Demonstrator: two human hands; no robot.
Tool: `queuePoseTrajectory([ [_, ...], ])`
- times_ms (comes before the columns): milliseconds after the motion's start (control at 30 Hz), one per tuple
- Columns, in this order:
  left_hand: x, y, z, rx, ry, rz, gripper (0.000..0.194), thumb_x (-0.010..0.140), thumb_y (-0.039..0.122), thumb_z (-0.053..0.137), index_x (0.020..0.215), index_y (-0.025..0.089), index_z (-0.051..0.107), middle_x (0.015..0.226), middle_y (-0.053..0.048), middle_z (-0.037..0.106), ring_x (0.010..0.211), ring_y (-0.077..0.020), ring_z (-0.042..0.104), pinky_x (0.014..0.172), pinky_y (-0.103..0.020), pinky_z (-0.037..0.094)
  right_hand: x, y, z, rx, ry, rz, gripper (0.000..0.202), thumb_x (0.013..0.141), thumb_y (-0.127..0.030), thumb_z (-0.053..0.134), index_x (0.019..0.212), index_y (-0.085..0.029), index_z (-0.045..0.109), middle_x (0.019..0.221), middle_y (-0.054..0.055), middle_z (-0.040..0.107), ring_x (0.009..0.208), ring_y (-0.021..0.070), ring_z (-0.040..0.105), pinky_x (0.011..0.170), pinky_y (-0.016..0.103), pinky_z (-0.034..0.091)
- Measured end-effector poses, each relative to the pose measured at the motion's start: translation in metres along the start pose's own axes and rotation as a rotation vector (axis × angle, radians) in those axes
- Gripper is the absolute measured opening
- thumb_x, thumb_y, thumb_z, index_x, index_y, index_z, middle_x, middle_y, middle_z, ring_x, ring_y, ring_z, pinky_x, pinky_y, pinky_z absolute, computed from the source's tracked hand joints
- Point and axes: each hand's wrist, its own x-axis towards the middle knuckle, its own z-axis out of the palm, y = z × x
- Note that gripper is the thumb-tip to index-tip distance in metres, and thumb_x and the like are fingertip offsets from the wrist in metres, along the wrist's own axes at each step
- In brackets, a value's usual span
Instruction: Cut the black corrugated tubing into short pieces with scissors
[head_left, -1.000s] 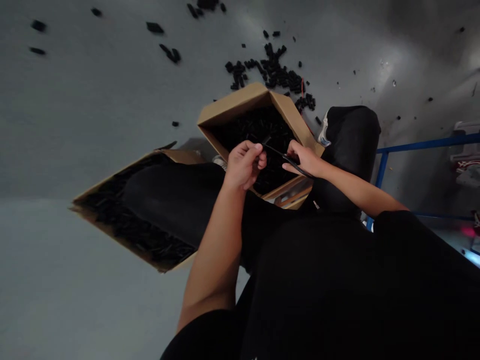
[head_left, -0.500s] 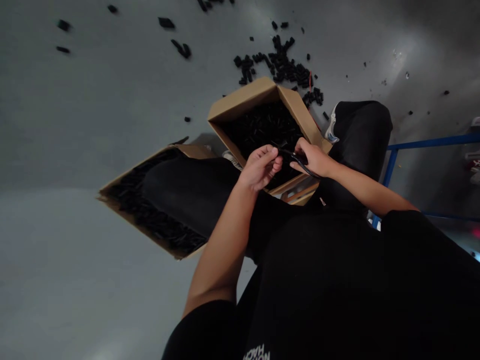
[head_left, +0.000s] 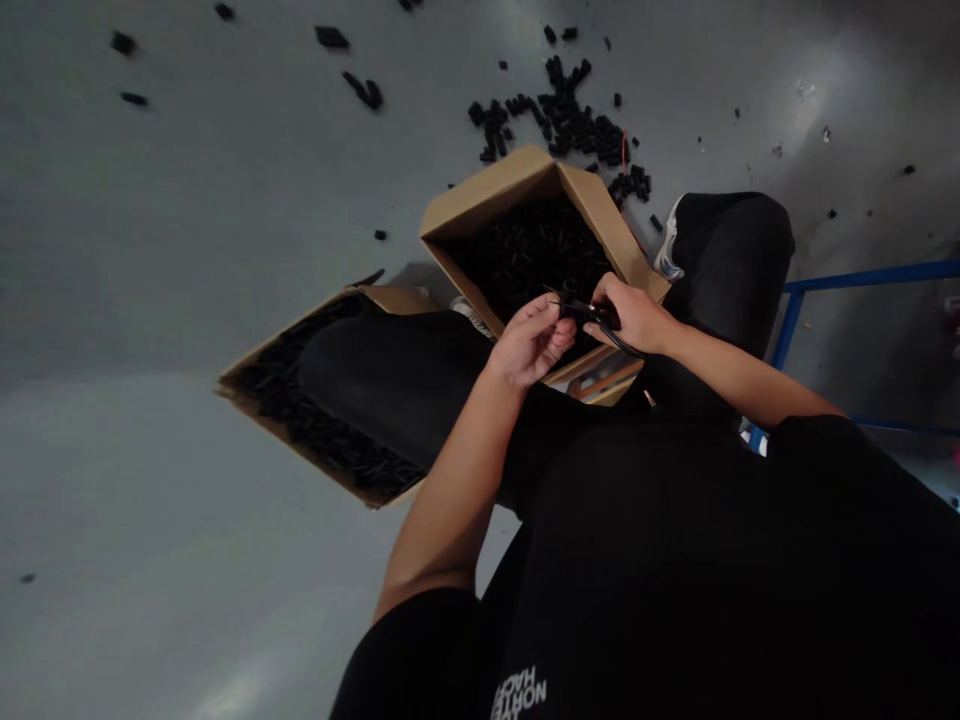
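My left hand [head_left: 534,338] pinches a small black piece [head_left: 568,296] between thumb and fingers. Black-handled scissors [head_left: 621,343] are in my right hand [head_left: 636,315], their blades pointing left at that piece. Whether the blades touch it is too dark to tell. Both hands are over the near side of an open cardboard box [head_left: 491,195], which is filled with many small black parts [head_left: 525,245].
Left of my leg stands a second cardboard box [head_left: 300,452], full of thin black pieces. Black bits [head_left: 577,120] lie scattered on the grey floor beyond the first box. A blue metal frame [head_left: 874,275] is at the right.
The black piece at my left fingertips shows more plainly against the scissor blades. Both hands stay close together over the box; the whole view has shifted slightly.
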Motion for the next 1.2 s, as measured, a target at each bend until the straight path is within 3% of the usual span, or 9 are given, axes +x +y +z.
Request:
queuePoseTrajectory([
  [100, -0.001, -0.004, 0.004, -0.028, 0.021, -0.017, 0.044, 0.088, 0.025, 0.099, 0.075, 0.017, 0.057, 0.06, 0.004, 0.055, 0.048, -0.0042, 0.05, 0.046, -0.011, 0.043, 0.001, 0.001, 0.003, 0.013, -0.001, -0.021, 0.044, 0.094, -0.058, 0.066, 0.115, -0.024, 0.048, 0.111, 0.009, 0.072, 0.086, 0.0228, 0.066, 0.08, 0.038, 0.05],
  [333, -0.002, -0.006, 0.002, 0.023, 0.11, -0.06, 0.049, 0.096, 0.027, 0.095, 0.075, 0.019, 0.051, 0.061, 0.006, 0.055, 0.049, -0.0029, 0.05, 0.047, -0.01, 0.043, -0.004, -0.002, -0.008, -0.106, -0.062, 0.01, 0.028, 0.096, -0.044, 0.062, 0.113, -0.024, 0.054, 0.109, 0.008, 0.07, 0.088, 0.0241, 0.065, 0.08, 0.037, 0.044],
  [467, 0.002, -0.015, -0.005, 0.191, 0.189, 0.01, 0.042, 0.092, 0.032, 0.1, 0.09, 0.02, 0.06, 0.069, 0.004, 0.069, 0.059, -0.0067, 0.067, 0.059, -0.013, 0.056, -0.005, -0.005, -0.008, -0.098, -0.123, 0.094, 0.036, 0.096, -0.042, 0.068, 0.123, -0.022, 0.055, 0.118, 0.01, 0.072, 0.088, 0.0232, 0.066, 0.078, 0.036, 0.043],
  [567, 0.007, -0.023, -0.011, 0.285, 0.197, 0.1, 0.053, 0.083, 0.038, 0.106, 0.09, 0.022, 0.056, 0.073, 0.003, 0.074, 0.063, -0.0082, 0.071, 0.064, -0.015, 0.06, -0.007, -0.009, -0.008, -0.137, -0.158, 0.142, 0.036, 0.101, -0.041, 0.067, 0.128, -0.021, 0.053, 0.128, 0.014, 0.073, 0.092, 0.0247, 0.068, 0.078, 0.037, 0.043],
  [767, 0.009, -0.03, -0.02, 0.515, 0.336, 0.302, 0.058, 0.075, 0.041, 0.108, 0.088, 0.023, 0.054, 0.077, 0.005, 0.07, 0.067, -0.0099, 0.072, 0.07, -0.02, 0.06, -0.014, -0.017, -0.016, -0.178, -0.261, 0.234, 0.031, 0.106, -0.036, 0.067, 0.13, -0.02, 0.057, 0.13, 0.016, 0.077, 0.1, 0.0283, 0.073, 0.079, 0.037, 0.043],
  [1000, 0.002, -0.035, -0.023, 0.71, 0.359, 0.282, 0.057, 0.074, 0.049, 0.103, 0.085, 0.024, 0.052, 0.078, 0.004, 0.067, 0.069, -0.0128, 0.066, 0.069, -0.024, 0.053, -0.01, -0.027, -0.022, -0.163, -0.338, 0.281, 0.038, 0.109, -0.039, 0.067, 0.138, -0.018, 0.058, 0.141, 0.018, 0.076, 0.098, 0.0271, 0.075, 0.075, 0.037, 0.042],
  [1200, 0.001, -0.022, -0.038, 0.916, 0.553, 0.41, 0.048, 0.077, 0.05, 0.095, 0.096, 0.023, 0.059, 0.091, 0.001, 0.067, 0.084, -0.015, 0.066, 0.083, -0.027, 0.054, -0.008, -0.03, -0.03, -0.052, -0.357, 0.323, 0.037, 0.108, -0.046, 0.074, 0.134, -0.02, 0.064, 0.128, 0.015, 0.082, 0.101, 0.0303, 0.079, 0.074, 0.037, 0.041],
])
